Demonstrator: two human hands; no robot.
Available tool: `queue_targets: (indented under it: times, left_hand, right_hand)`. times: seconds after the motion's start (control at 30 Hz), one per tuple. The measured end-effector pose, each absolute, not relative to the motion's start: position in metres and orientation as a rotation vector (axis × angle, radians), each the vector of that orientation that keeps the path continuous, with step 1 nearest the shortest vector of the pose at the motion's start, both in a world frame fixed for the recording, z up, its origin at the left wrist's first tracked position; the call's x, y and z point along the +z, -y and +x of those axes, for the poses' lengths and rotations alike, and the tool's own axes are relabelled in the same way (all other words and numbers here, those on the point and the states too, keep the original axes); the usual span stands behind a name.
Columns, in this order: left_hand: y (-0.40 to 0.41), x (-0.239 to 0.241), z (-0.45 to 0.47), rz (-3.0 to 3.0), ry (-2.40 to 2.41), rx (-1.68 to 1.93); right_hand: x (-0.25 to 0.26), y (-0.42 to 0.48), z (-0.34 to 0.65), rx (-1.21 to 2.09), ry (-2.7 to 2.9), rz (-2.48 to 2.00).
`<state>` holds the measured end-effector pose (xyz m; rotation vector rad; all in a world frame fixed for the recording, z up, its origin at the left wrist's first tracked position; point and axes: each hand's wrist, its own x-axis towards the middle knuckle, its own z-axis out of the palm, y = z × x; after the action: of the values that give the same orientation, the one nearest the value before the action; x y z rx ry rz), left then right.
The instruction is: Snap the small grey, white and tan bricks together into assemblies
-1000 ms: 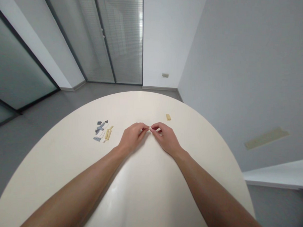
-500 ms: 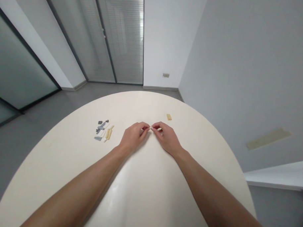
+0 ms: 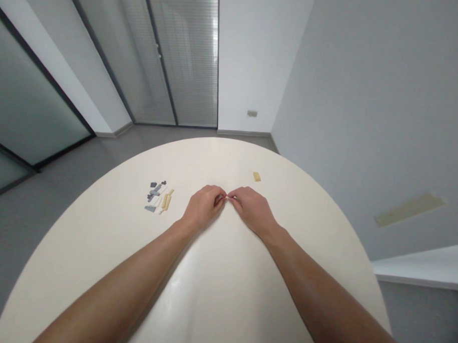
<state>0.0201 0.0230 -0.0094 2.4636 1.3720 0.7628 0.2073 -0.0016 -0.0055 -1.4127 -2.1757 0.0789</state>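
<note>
My left hand [image 3: 206, 205] and my right hand [image 3: 251, 206] meet over the middle of the table. Thumb and fingers of each are pinched together around a tiny white building-block piece [image 3: 227, 197]; only a bit of it shows between the fingertips. To the left of my left hand lies a loose group of building-block pieces: dark grey bits [image 3: 153, 185], a blue-grey plate [image 3: 150, 208], tan bars [image 3: 167, 201] and a few white pieces [image 3: 160, 211]. Beyond my right hand a flat tan piece [image 3: 256, 176] rests by itself.
A round, pale table [image 3: 217, 291] spreads under both forearms, its far edge curving close beyond the tan piece. Glass partitions [image 3: 191, 65] stand beyond on the left. A grey wall [image 3: 367, 96] rises on the right.
Both hands have drawn slightly closer together and their fingers have curled tighter, so the white piece shows less. The pieces on the table have kept their places.
</note>
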Motion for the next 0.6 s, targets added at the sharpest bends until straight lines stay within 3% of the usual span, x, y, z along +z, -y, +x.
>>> queue_targets:
  times: [0.23, 0.6]
  left_hand:
    - [-0.0247, -0.0115, 0.0224, 2.508, -1.318, 0.773]
    - [-0.0259, -0.0126, 0.0242, 2.519, -1.283, 0.785]
  right_hand:
    - [-0.002, 0.0044, 0.207, -0.159, 2.356, -1.44]
    - [0.0014, 0.0053, 0.2121, -0.219, 2.34, -1.563]
